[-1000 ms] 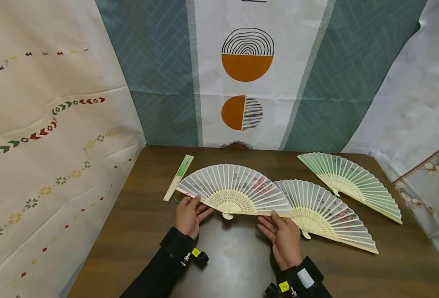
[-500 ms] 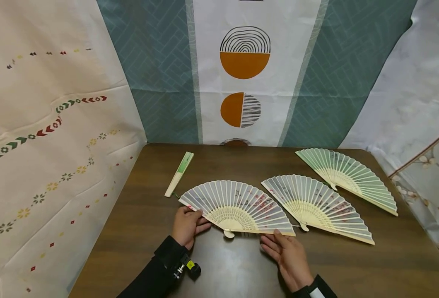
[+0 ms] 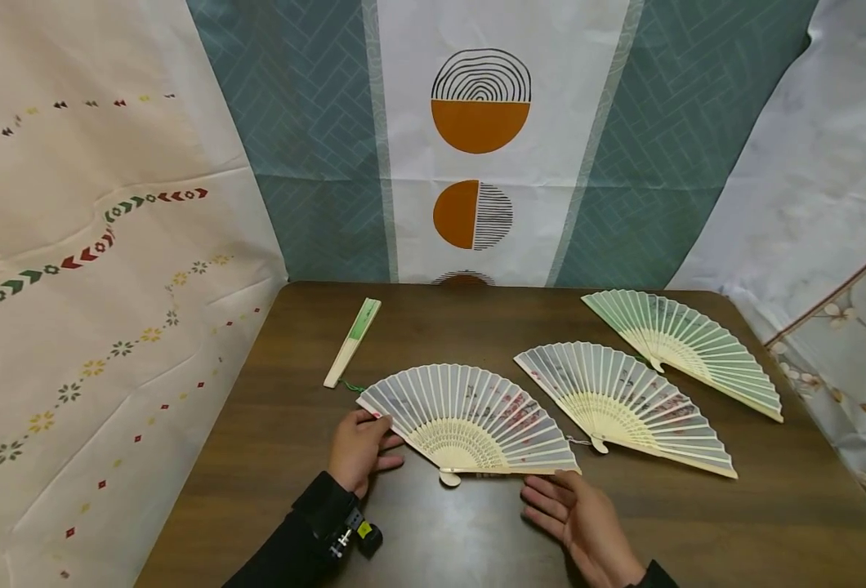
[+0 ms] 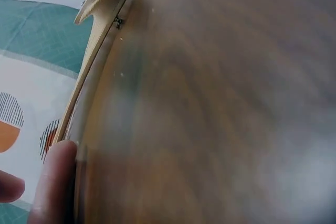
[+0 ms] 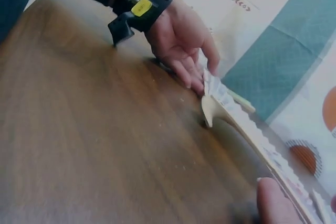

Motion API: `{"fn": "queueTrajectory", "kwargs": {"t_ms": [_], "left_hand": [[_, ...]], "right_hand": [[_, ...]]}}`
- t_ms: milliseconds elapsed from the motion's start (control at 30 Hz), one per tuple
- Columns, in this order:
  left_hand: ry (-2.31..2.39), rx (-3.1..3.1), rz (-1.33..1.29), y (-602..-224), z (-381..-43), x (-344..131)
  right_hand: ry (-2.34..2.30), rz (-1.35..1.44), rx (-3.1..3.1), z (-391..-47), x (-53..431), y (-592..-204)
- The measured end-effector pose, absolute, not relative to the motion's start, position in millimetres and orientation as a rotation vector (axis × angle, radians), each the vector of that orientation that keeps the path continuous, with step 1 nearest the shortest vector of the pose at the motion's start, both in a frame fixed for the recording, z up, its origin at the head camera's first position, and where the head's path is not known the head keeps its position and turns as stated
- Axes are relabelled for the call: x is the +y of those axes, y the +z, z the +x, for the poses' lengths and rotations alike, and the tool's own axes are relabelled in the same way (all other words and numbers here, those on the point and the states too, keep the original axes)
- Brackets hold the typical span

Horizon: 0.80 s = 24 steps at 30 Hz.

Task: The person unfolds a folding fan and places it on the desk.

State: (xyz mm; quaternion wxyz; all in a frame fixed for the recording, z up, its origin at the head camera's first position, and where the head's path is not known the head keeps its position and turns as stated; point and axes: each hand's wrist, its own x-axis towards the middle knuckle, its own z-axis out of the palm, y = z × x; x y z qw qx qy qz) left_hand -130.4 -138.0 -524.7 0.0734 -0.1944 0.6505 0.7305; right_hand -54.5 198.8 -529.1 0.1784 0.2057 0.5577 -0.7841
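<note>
In the head view a spread white folding fan (image 3: 470, 416), with a red and grey flower print and pale ribs, lies on the brown table in front of me. At its left edge, my left hand (image 3: 361, 453) touches the outer rib, thumb near the edge and the other fingers loosely extended. My right hand (image 3: 583, 518) is at the fan's lower right end. Its thumb touches the edge and its fingers are stretched out, palm partly up. A fingertip (image 4: 56, 174) meets the rib in the left wrist view. How firmly either hand touches the fan cannot be told.
A second spread white fan (image 3: 624, 400) lies to the right, and a spread green fan (image 3: 686, 343) lies behind it. A folded green fan (image 3: 352, 343) with a green cord rests at back left. Cloths hang around the table (image 3: 477, 531).
The white fan has come down toward me and away from the second white fan, from raised to lying on the table. Both hands moved down with it, and their fingers have loosened.
</note>
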Motion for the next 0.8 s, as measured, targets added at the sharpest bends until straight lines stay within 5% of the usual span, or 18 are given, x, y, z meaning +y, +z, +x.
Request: {"fn": "queueTrajectory", "kwargs": {"t_ms": [467, 800], "left_hand": [[2.214, 2.042, -0.601, -517.5, -126.9, -152.0], [2.279, 2.281, -0.436, -482.6, -180.3, -142.9]], "right_hand": [[-2.137, 0.596, 1.678, -50.1, 215.5, -513.4], [-2.300, 0.410, 2.054, -131.9, 183.1, -480.6]]}}
